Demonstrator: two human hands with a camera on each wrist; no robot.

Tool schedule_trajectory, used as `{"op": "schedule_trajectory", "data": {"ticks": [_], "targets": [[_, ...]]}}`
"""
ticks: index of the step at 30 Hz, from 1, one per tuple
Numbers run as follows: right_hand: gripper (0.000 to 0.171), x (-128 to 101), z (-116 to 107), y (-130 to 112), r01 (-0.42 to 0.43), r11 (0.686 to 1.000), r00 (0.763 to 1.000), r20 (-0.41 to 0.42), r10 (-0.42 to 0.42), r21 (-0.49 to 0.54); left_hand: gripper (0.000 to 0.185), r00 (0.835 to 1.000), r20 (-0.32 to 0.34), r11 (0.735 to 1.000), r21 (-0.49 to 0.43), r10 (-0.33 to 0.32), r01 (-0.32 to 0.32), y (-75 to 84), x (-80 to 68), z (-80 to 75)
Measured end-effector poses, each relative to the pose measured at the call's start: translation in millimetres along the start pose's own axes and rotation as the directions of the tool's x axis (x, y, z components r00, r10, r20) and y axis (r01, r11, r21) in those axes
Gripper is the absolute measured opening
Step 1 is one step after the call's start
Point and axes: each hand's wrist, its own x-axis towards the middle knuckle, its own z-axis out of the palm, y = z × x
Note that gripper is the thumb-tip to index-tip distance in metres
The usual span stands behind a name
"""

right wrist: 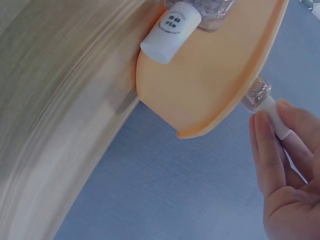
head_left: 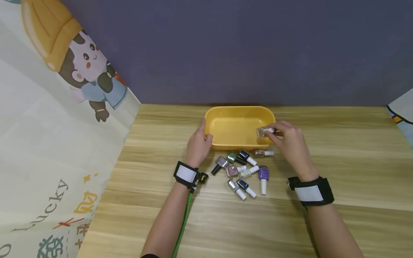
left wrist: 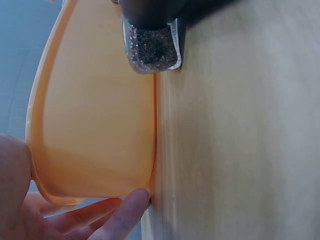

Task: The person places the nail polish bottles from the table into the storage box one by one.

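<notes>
My right hand (head_left: 292, 141) pinches a small nail polish bottle (head_left: 260, 132) by its white cap, over the right end of a yellow plastic tub (head_left: 238, 147). In the right wrist view, this bottle (right wrist: 259, 92) shows glitter behind clear glass, beside the tub's rim. At the tub's left end my left hand (head_left: 197, 148) holds the wall, its thumb by the rim. The left wrist view has its fingers (left wrist: 125, 212) against the outside of that end. In front of the tub lie several nail polish bottles, among them a purple one (head_left: 263, 173) and a green one (head_left: 232, 156).
Both hands work over a wooden table (head_left: 206, 229). A dark panel (head_left: 238, 53) rises behind it, and a sheet with cartoon prints (head_left: 38, 125) hangs on the left. A green cable (head_left: 184, 225) runs along the left forearm.
</notes>
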Motion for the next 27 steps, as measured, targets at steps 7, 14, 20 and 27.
{"op": "schedule_trajectory", "data": {"ticks": [7, 14, 20, 27], "targets": [[0.017, 0, 3, 4, -0.010, 1.000, 1.000, 0.008, 0.010, -0.004, 0.066, 1.000, -0.001, 1.000, -0.008, 0.005, -0.005, -1.0, -0.8, -0.2], [0.017, -1, 2, 9, -0.035, 0.999, 0.999, 0.023, 0.036, -0.019, 0.065, 1.000, -0.007, 1.000, -0.005, 0.023, -0.023, 0.3, -1.7, 0.4], [0.018, -3, 5, 13, -0.042, 0.998, 0.997, 0.057, 0.045, -0.043, 0.066, 1.000, -0.009, 1.000, -0.010, 0.017, -0.017, 0.1, -1.3, 1.5], [0.016, -4, 8, 17, -0.045, 0.998, 0.998, 0.053, 0.047, -0.039, 0.067, 1.000, 0.000, 1.000, -0.015, 0.022, -0.022, 0.0, -0.6, 0.8]]}}
